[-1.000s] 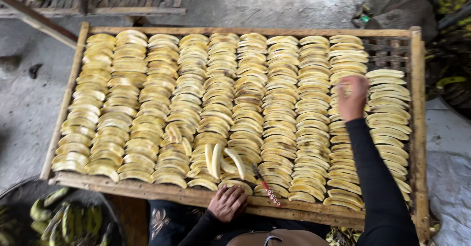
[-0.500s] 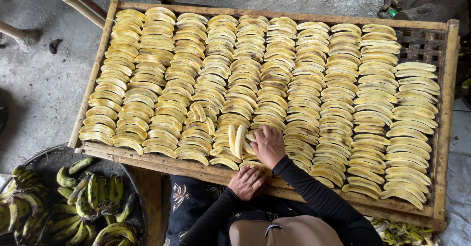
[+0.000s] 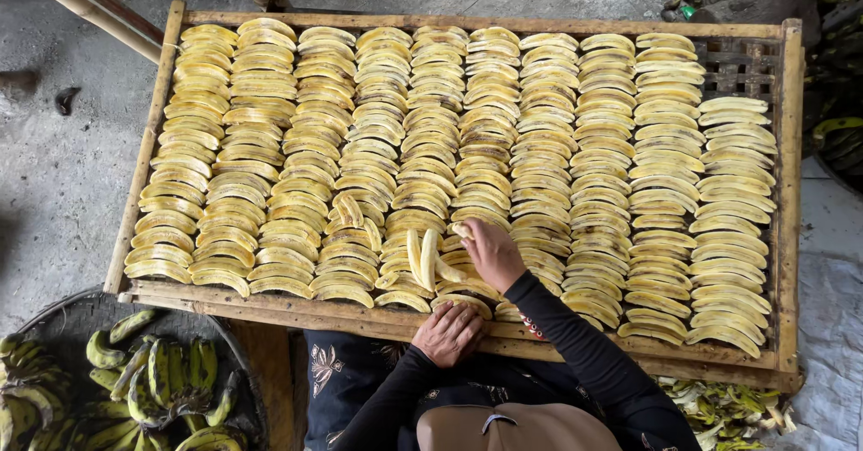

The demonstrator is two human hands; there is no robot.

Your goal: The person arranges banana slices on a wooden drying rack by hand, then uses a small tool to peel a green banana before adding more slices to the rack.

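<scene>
A wooden drying rack (image 3: 494, 26) holds several long rows of overlapping yellow banana slices (image 3: 297, 136). My right hand (image 3: 491, 251) rests on the slices near the rack's front middle, fingers pinching a slice (image 3: 462, 230). Just left of it, loose slices (image 3: 422, 255) lie lengthwise on top of the rows. My left hand (image 3: 448, 332) lies flat on the rack's front rail, palm down, fingers apart, holding nothing. Both arms wear black sleeves.
A dark basket (image 3: 54, 316) of green unpeeled bananas (image 3: 153, 388) sits at the lower left. Banana peels (image 3: 728, 408) lie on the floor at the lower right. Bare mesh (image 3: 742, 64) shows at the rack's far right corner. Grey concrete floor surrounds the rack.
My right hand came from the far right rows back to the front middle of the rack, beside the loose slices. The left hand stayed on the front rail. The view shifted.
</scene>
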